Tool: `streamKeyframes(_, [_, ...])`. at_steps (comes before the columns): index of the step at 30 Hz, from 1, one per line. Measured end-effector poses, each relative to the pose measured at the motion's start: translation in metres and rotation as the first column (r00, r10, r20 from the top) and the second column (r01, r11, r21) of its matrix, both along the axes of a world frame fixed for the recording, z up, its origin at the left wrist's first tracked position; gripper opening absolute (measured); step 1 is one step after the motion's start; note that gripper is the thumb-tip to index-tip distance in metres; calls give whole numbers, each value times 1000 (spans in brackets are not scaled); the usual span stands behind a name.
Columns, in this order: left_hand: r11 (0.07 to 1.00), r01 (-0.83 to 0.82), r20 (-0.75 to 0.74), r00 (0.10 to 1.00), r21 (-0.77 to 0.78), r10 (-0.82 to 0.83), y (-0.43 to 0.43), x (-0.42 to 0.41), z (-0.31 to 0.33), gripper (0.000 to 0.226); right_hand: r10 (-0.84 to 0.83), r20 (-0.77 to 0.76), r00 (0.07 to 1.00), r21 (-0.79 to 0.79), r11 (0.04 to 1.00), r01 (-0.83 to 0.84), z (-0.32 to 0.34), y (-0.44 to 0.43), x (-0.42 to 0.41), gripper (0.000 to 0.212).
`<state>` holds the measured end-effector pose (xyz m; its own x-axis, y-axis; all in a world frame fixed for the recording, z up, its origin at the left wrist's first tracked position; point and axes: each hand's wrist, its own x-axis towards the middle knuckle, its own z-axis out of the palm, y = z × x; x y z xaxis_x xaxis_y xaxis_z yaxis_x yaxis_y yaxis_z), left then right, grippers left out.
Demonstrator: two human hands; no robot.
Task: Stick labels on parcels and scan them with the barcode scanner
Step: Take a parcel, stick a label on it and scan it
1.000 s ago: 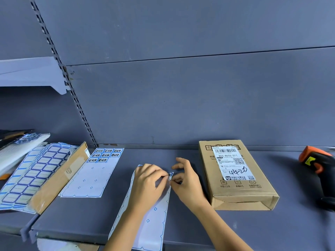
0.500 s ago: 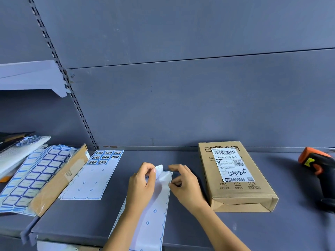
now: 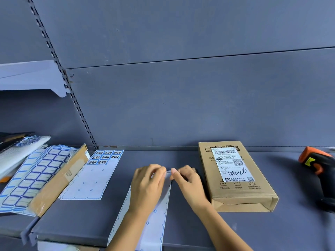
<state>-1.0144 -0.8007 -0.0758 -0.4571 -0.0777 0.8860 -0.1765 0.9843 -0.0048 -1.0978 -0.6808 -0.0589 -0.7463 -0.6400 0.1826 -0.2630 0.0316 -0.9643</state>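
A long white label backing sheet (image 3: 154, 220) lies on the grey shelf (image 3: 199, 229) in front of me, hanging over the front edge. My left hand (image 3: 146, 185) rests on its top end with fingers curled. My right hand (image 3: 186, 180) pinches the sheet's top right corner, where a small label edge (image 3: 168, 172) is lifted between both hands' fingertips. A brown cardboard parcel (image 3: 241, 196) with a white shipping label (image 3: 231, 164) lies flat just right of my right hand. An orange and black barcode scanner (image 3: 319, 171) lies at the far right.
A second sheet with several blue-framed labels (image 3: 96, 174) lies left of my hands. Further left, a flat cardboard piece (image 3: 59, 180) and stacked blue label sheets (image 3: 32, 176) overlap. A slotted upright (image 3: 61, 77) and a white shelf (image 3: 30, 77) stand at the upper left.
The curled-up corner of the sheet has come down; both hands have drawn together at the sheet's top edge, fingertips nearly meeting.
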Motion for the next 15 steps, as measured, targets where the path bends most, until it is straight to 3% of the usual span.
streamKeyframes(5, [995,5,13,1000,-104,-4,5,-1,1,13,-31,157,987,-127,991,51,-3,-2,-5,27])
streamKeyframes(9, [1000,-10,47,999,26,9,2,0,1,11,-79,211,974,-185,976,119,-7,-3,-7,21])
streamKeyframes(15, [981,-18,123,992,191,-6,-1,0,0,12,-180,-78,981,-110,979,171,10,5,14,20])
